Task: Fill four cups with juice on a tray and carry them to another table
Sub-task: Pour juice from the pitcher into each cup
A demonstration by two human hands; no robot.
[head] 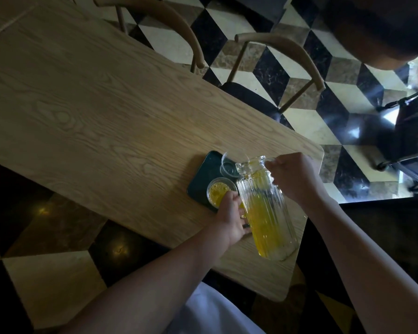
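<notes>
A dark green tray (204,173) lies on the wooden table (87,112) near its right end. On it stands a clear cup with yellow juice (219,189) and, behind it, an empty clear cup (228,166). My left hand (231,216) grips the juice-filled cup from the near side. A ribbed glass pitcher (267,213) holding yellow juice hangs tilted over the tray, its mouth toward the empty cup. My right hand (296,178) holds the pitcher by its handle. The pitcher hides part of the tray, so other cups cannot be seen.
Two wooden chairs (279,68) stand along the table's far side on a black, cream and brown tiled floor. A dark wheeled cart (410,145) is at the right. A person's dark clothing shows at the top right.
</notes>
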